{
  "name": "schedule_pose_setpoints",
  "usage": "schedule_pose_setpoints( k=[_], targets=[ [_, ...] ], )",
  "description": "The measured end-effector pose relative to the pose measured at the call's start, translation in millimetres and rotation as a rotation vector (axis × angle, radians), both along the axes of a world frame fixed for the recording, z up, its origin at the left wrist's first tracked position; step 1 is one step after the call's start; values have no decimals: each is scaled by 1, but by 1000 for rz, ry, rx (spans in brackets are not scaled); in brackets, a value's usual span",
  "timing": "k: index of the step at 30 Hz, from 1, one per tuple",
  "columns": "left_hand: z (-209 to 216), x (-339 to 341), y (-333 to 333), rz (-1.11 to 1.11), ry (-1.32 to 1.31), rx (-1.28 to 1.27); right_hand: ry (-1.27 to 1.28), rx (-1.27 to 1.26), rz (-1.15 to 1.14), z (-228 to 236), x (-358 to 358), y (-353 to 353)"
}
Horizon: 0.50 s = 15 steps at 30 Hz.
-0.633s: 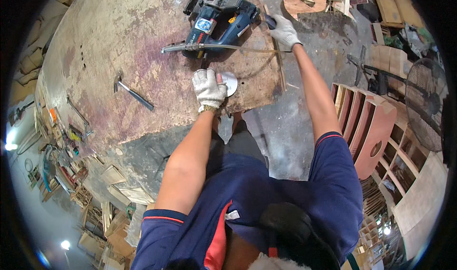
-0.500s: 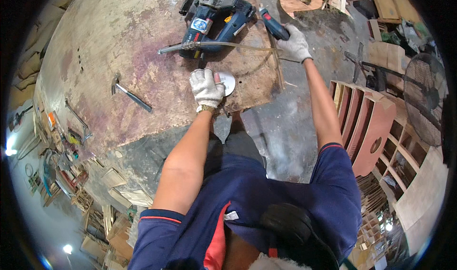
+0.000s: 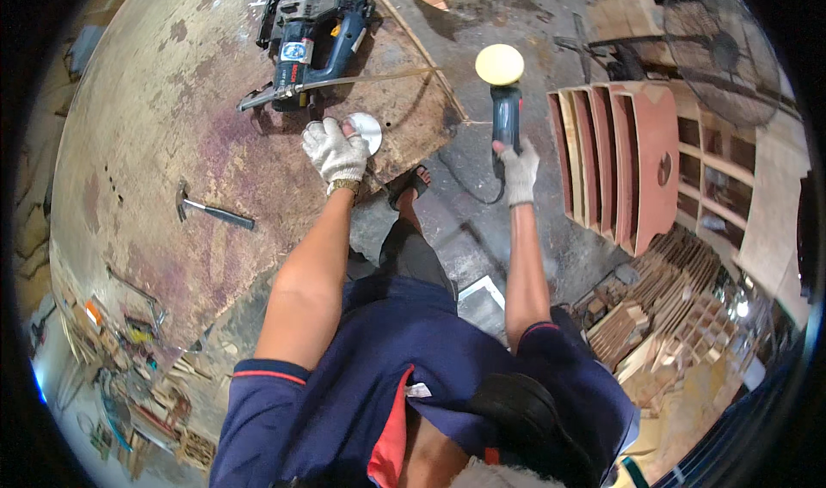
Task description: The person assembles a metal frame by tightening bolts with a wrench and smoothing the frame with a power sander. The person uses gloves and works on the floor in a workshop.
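My left hand [image 3: 335, 151], in a white knit glove, rests on a round white disc [image 3: 367, 129] that lies on the stained wooden board [image 3: 172, 101]. My right hand [image 3: 519, 168], also gloved, grips the dark handle of a polisher [image 3: 505, 110] with a round yellow pad [image 3: 500, 63] on its head. I hold it out over the floor to the right of the board. Its black cord hangs down toward my foot.
A blue jigsaw [image 3: 311, 39] and a thin curved strip [image 3: 344, 82] lie at the board's far side. A hammer [image 3: 211, 211] lies near the left. Curved wooden shelf frames [image 3: 632, 157] stand at the right, a black fan [image 3: 718, 45] behind them, and stacked wood pieces [image 3: 662, 307] below.
My right hand has lifted the polisher off the board beside the jigsaw and swung it right, out over the floor. My left hand has stayed on the white disc.
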<state>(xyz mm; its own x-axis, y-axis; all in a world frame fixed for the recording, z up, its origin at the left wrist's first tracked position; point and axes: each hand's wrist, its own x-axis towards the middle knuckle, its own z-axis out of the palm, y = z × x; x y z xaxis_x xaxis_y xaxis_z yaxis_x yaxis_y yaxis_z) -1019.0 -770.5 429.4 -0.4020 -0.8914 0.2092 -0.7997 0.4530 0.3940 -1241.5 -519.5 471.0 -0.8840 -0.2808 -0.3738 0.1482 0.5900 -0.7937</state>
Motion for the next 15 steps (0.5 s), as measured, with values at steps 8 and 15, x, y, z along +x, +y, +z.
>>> schedule_pose_setpoints(
  k=[8, 15],
  targets=[
    [26, 72, -5, -137, 472, 260, -360, -465, 64, 61, 214, 50],
    [71, 254, -67, 194, 698, 355, -401, -138, 504, 37, 306, -60]
  ],
)
